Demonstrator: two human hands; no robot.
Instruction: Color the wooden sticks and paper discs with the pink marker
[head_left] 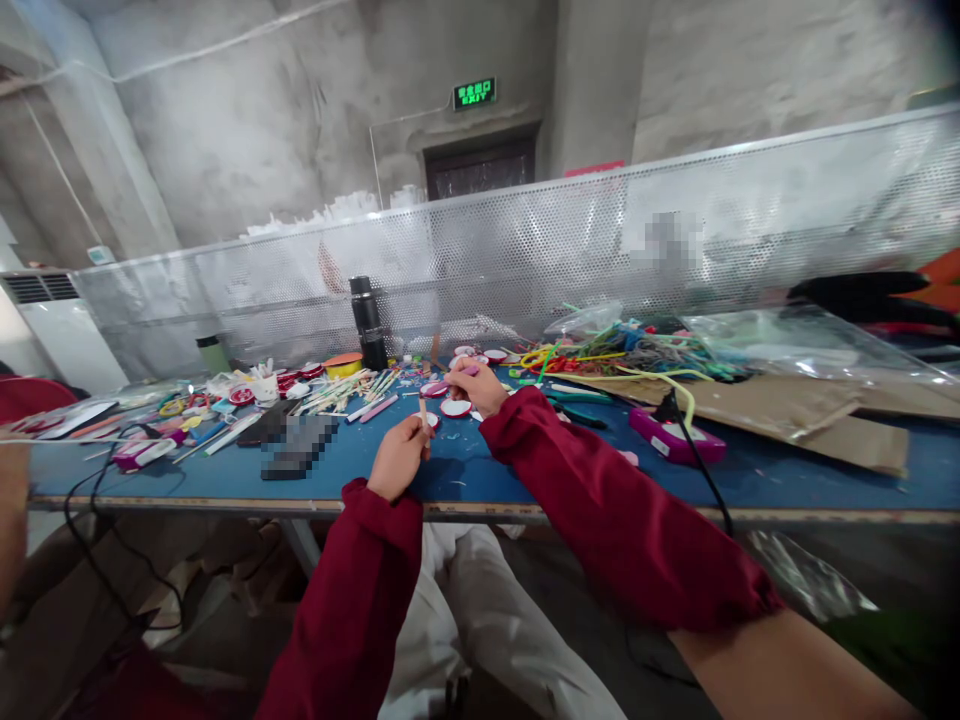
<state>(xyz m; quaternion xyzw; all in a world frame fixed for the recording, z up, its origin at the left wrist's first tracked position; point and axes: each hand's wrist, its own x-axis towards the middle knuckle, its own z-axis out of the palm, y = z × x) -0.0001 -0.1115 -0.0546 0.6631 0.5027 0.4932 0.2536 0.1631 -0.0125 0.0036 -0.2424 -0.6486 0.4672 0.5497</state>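
Observation:
My left hand point(400, 455) is closed near the table's front edge, pinching a small, flat tan stick point(423, 408) that points upward. Just ahead and to the right, my right hand point(481, 385) has its fingers closed around a slim purple-pink piece point(470, 370); its exact kind is too small to make out. Below the right fingers lies a round white disc with a red rim point(455, 408). A similar disc point(430, 421) sits partly behind my left fingers, and another red-rimmed disc point(433, 390) is just beyond.
Thin sticks point(352, 390), a dark phone-like slab point(300, 447) and a black flask point(367, 325) stand or lie to the left. Colourful pipe cleaners point(637, 350), brown cardboard point(787, 410) and a purple corded box point(675, 437) are on the right. A perforated metal screen point(525, 250) backs the table.

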